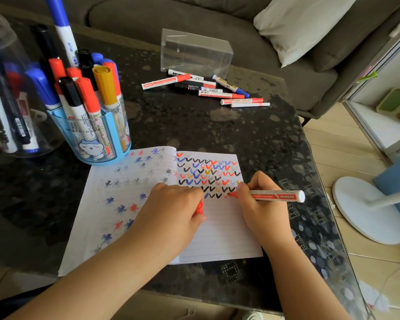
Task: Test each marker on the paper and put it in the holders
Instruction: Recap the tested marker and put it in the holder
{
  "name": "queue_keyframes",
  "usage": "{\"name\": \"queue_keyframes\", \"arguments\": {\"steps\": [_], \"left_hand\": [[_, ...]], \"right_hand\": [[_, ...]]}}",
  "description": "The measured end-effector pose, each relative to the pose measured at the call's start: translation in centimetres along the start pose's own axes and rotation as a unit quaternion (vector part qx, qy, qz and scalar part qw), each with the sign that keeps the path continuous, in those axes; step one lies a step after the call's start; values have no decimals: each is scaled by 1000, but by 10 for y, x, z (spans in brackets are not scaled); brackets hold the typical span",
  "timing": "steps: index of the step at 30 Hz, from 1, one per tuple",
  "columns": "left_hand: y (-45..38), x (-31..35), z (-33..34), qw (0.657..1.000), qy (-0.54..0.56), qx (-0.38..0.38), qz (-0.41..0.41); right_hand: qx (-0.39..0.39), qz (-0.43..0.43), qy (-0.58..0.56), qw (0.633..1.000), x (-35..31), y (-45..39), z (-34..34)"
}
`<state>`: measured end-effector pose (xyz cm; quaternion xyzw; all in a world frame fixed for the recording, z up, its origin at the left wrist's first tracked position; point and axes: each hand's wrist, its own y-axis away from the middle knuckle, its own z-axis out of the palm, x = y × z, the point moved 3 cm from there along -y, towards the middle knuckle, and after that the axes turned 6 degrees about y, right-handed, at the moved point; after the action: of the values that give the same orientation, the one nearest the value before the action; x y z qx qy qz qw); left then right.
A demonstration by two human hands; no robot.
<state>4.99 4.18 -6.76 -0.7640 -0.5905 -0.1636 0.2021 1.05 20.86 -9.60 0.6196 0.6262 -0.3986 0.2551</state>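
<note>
red ink meets the page where the uncapped red marker (pixel 273 195) has its tip on the lined paper (pixel 219 229), at the end of the lowest row of tick marks. the right hand (pixel 261 204) has its fingers curled round the barrel near the tip, and the white butt end sticks out to the right, over the dark table past the paper's right edge. the left hand (pixel 171 211) rests on the notebook's middle, fingers curled round the red cap (pixel 200 207), which shows at the knuckles. the lower half of the right page is unmarked, and the left page carries blurred star marks.

at the paper's far left corner stands the blue holder (pixel 95 137), packed with upright markers, its base touching or just overlapping the page edge; i cannot tell which. left of it a clear round holder (pixel 12 93) contains more markers, cut off by the frame edge.

well apart from the notebook, across a bare stretch of the speckled black table (pixel 217 125), lies the loose pile of markers (pixel 206 88), against the front of a clear plastic box (pixel 194 51). the table's right edge runs close beside the right hand, with tiled floor and a white fan base (pixel 365 209) below it. behind the table is a grey sofa (pixel 240 31) with a white cushion (pixel 305 21)
</note>
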Motion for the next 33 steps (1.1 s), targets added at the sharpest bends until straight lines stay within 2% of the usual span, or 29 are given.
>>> {"name": "queue_keyframes", "arguments": {"steps": [4,8,11,13,16,18,20,28,33], "left_hand": [[1,0,-2,1000,23,-1,-4],[1,-6,-6,992,112,8,-48],[0,-11,-14,972,207,22,-109],[-2,-16,-19,940,300,26,-160],[-2,-20,-24,864,451,18,-223],[-1,-18,-27,823,515,11,-238],[0,-15,-29,803,549,-3,-231],[7,-11,-38,773,613,-32,-157],[9,-10,-47,800,586,-50,-119]], "right_hand": [[14,9,-17,1000,1,0,-2],[20,73,-111,991,2,0,-9],[3,112,-206,972,-6,-1,-15],[-22,115,-233,965,-17,3,-20],[-54,93,-251,962,-36,12,-23],[-49,65,-269,960,-50,18,-24],[-37,58,-281,957,-61,21,-25],[-59,39,-257,964,-85,23,-24],[-61,33,-255,964,-93,23,-22]]}}
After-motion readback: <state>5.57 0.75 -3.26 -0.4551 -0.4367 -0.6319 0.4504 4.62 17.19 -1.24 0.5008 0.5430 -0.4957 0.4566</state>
